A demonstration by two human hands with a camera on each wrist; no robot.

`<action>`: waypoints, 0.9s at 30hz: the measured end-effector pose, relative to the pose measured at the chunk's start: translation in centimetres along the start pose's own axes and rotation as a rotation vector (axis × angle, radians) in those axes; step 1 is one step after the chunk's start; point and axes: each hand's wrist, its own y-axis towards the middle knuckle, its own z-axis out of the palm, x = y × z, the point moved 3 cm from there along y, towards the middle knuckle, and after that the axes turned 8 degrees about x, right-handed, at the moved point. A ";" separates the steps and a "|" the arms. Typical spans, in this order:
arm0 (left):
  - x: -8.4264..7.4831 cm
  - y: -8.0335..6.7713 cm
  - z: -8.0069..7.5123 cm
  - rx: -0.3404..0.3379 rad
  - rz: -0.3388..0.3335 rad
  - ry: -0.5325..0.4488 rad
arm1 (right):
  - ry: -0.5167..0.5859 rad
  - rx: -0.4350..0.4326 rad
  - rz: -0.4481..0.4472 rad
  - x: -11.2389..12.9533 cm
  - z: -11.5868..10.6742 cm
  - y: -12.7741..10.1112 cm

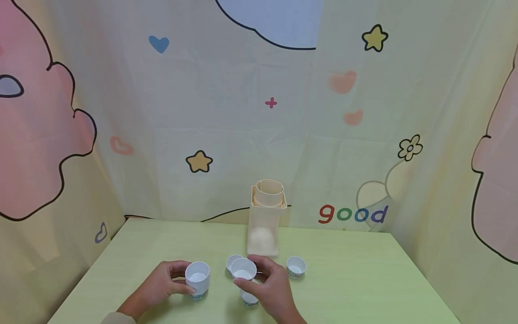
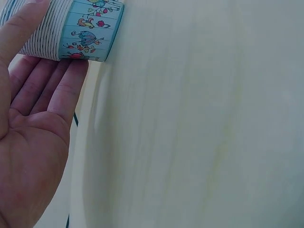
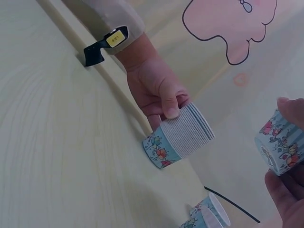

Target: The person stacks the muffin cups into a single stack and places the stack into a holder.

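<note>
Two hands on paper cups, green table.

Nearest: right hand (image 1: 272,288) pinching raised cup (image 1: 243,268) between thumb and fingertips, lifted above low cup (image 1: 248,299) on table (image 1: 364,288). Left hand (image 1: 159,284) curled round stacked cups (image 1: 197,280), thumb on ribbed side, base on table. Behind: another cup (image 1: 232,262), lone cup (image 1: 296,267) to right. Farthest: cream dispenser (image 1: 265,218) upright at backdrop.
</note>
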 end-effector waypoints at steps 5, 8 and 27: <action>-0.1 -0.1 0.0 0.002 -0.001 -0.002 | 0.047 0.007 0.015 -0.1 0.7 0.1; 0.0 -0.1 0.0 0.004 -0.009 -0.001 | 0.052 0.009 0.003 -0.3 1.1 0.4; -0.1 -0.1 0.0 0.005 -0.007 0.004 | 0.035 0.014 0.010 -0.3 3.4 1.9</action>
